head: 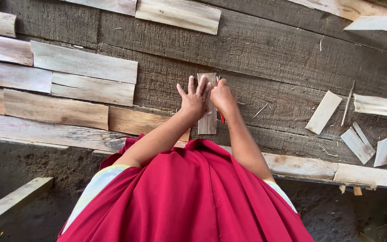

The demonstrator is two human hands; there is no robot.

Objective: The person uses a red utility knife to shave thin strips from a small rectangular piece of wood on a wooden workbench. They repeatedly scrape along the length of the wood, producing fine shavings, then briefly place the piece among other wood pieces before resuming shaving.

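A narrow pale wooden strip (208, 124) lies upright on the dark plank workbench (269, 58). My left hand (194, 99) presses flat on the strip with fingers spread. My right hand (223, 96) sits at the strip's right edge, closed around a red-handled tool (222, 117); its red end pokes out below the hand and a small tip shows above it. What kind of tool it is I cannot tell. My red garment fills the bottom of the view.
Several pale wooden slats (83, 62) are stacked on the left of the bench. More offcuts (324, 112) and thin slivers (357, 144) lie at the right. Long slats (178, 15) rest along the top. A timber beam (10, 204) lies on the dirt floor at lower left.
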